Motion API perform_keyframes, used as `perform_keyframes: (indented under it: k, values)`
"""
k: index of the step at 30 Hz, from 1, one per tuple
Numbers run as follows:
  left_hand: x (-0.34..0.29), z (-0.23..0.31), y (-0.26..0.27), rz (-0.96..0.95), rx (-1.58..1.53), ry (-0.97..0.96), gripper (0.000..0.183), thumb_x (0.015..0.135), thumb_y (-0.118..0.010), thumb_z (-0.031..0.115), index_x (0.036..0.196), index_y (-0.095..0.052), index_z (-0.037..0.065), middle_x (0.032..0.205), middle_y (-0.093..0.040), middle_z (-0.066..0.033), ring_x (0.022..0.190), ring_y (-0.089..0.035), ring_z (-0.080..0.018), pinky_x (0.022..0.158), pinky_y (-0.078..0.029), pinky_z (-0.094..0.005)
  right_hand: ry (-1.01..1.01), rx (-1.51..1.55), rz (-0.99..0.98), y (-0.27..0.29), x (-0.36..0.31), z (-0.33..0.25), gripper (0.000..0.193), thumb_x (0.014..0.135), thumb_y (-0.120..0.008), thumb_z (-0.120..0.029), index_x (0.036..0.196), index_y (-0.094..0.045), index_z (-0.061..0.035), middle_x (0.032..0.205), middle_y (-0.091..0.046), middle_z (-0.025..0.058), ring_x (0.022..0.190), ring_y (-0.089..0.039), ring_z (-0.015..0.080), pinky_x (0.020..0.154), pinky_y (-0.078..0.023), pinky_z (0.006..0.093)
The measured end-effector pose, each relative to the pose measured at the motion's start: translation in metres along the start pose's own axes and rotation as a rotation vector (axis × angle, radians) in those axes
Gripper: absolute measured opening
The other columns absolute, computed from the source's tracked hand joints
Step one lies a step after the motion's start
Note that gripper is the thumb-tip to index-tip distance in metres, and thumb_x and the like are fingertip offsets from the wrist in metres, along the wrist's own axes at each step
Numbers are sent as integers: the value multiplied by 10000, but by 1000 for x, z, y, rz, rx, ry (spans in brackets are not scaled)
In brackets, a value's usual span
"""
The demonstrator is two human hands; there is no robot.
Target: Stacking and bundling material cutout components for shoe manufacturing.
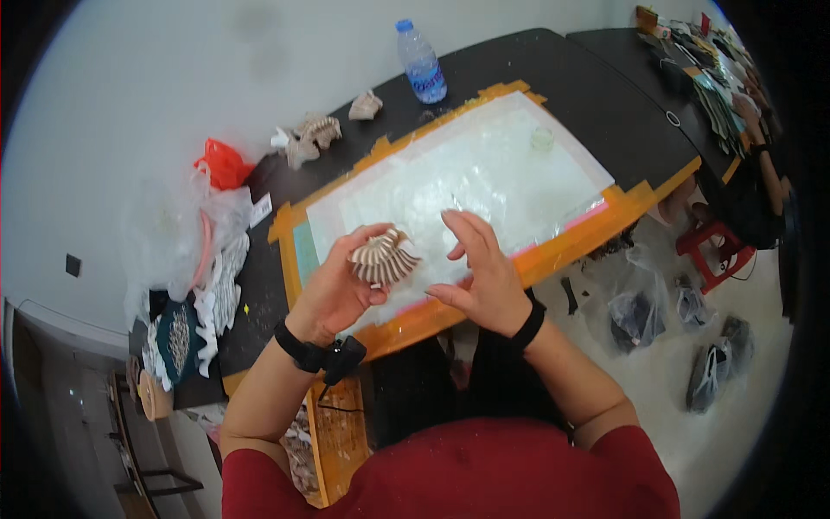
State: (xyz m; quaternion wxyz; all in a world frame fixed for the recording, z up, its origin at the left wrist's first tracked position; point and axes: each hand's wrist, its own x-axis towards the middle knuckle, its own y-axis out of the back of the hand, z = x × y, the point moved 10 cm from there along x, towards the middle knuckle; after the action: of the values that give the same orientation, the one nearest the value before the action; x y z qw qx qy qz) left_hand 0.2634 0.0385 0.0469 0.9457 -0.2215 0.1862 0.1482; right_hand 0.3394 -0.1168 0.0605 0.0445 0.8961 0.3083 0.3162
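My left hand [339, 285] is closed round a brown-and-white ribbed piece shaped like a seashell [385, 259], its stripes fanning toward the right. To the right of it, my right hand [480, 281] is raised with thumb and fingers apart, holding nothing. Both hands are above the near part of a white sheet [406, 195] under a clear, shiny cover. Orange-yellow tape [575, 235] frames this sheet on the dark table [527, 60]. Whether the ribbed piece is a real shell I cannot tell.
Behind the sheet lie several beige, ribbed pieces [320, 131] and a water bottle [422, 65]. At left are a red plastic bag [225, 164], clear bags [169, 225] and white gloves [226, 285]. A red stool [716, 253] and bagged items stand at right, near another person's arm [768, 169].
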Motion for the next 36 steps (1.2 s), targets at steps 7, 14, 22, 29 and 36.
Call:
perform_keyframes:
  k: [7,14,22,29,36]
  values:
    - [-46,-43,7,-10,189,-48,531,1068,-275,518,1323,-494,108,1079,-607,-44,835,-584,-103,598,-441,-221,117,3,-202,-53,-8,-49,384,812,-777,-240,1123,-627,-72,1031,-639,120,895,-647,300,771,-528,352]
    - [-114,-17,-18,308,1286,-787,1085,629,-900,234,1498,-284,30,1440,-388,-227,1321,-414,-377,1099,-360,-455,-303,413,-69,-74,-26,-7,237,940,-674,-195,993,-552,1,878,-646,104,780,-625,150,703,-514,307]
    - [-125,-7,-24,380,1256,-944,868,690,-855,121,1432,-415,21,1315,-462,-211,1192,-499,-388,1021,-434,-459,-376,545,-205,-100,-32,-8,224,977,-627,-205,991,-526,-5,828,-592,51,747,-583,105,659,-498,278]
    - [-125,-13,-3,275,1072,-921,561,805,-759,65,1323,-550,13,1264,-501,-134,1128,-553,-267,977,-463,-362,-534,802,-235,-103,-45,-13,191,986,-613,-175,1045,-514,-23,863,-569,35,749,-566,67,640,-477,234]
    - [-98,-46,41,286,14,-665,473,923,-658,47,1373,-514,18,1208,-487,-45,1089,-541,-144,958,-475,-310,246,4,62,-57,-47,-82,152,845,-690,-16,968,-601,-27,954,-610,144,799,-622,310,702,-533,360]
